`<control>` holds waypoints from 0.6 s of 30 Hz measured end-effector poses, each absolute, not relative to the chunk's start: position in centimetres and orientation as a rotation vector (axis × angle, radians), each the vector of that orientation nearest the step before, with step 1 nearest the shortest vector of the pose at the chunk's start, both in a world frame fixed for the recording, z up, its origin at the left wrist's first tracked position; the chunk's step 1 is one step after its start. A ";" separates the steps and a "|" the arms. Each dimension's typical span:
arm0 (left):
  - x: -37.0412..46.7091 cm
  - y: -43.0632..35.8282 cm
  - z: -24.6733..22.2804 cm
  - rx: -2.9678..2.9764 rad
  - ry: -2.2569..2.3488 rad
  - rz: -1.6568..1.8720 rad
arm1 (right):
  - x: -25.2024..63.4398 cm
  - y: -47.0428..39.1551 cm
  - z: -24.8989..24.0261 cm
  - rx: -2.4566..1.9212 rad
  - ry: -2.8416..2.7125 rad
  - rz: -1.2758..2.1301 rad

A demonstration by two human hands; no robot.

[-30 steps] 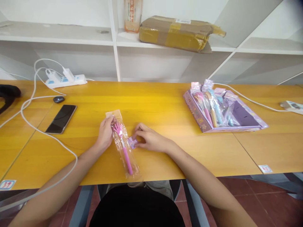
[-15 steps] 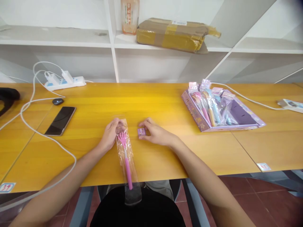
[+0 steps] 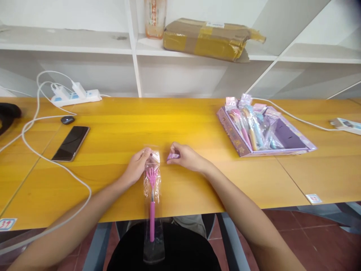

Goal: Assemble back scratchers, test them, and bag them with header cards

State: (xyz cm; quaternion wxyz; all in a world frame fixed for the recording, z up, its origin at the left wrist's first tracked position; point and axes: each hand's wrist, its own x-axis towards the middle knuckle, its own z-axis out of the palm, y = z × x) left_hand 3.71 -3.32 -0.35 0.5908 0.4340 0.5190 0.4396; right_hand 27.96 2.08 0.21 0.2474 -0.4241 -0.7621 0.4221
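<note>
My left hand (image 3: 138, 164) pinches the top of a clear plastic bag (image 3: 156, 210). Inside the bag lies a pink back scratcher (image 3: 152, 214) with a hand-shaped head and a metal neck. Its lower end hangs past the table edge, over my lap. Just to the right, my right hand (image 3: 186, 157) holds a small purple card (image 3: 172, 156) between thumb and fingers. The card is tilted and apart from the bag.
A purple display box (image 3: 239, 147) with several bagged back scratchers stands at the right. On the left lie a phone (image 3: 72, 143), a small black object (image 3: 67, 120), a power strip (image 3: 76, 98) and a looping white cable (image 3: 76, 175). A taped cardboard parcel (image 3: 205, 39) sits on the shelf.
My left hand has moved right and slightly toward me, bringing the bagged scratcher nearly straight up and down. In my right hand the purple card has turned and tilted.
</note>
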 end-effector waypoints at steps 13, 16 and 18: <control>4.3 -4.5 0.0 1.380 1.119 0.871 | 26.9 0.2 1.5 -0.729 -2.167 0.751; 4.3 -4.6 0.1 1.518 1.088 0.827 | 26.8 0.3 1.3 -0.763 -2.231 0.714; 4.3 -4.6 -0.1 1.525 1.085 0.795 | 26.9 0.5 0.9 -0.801 -2.197 0.740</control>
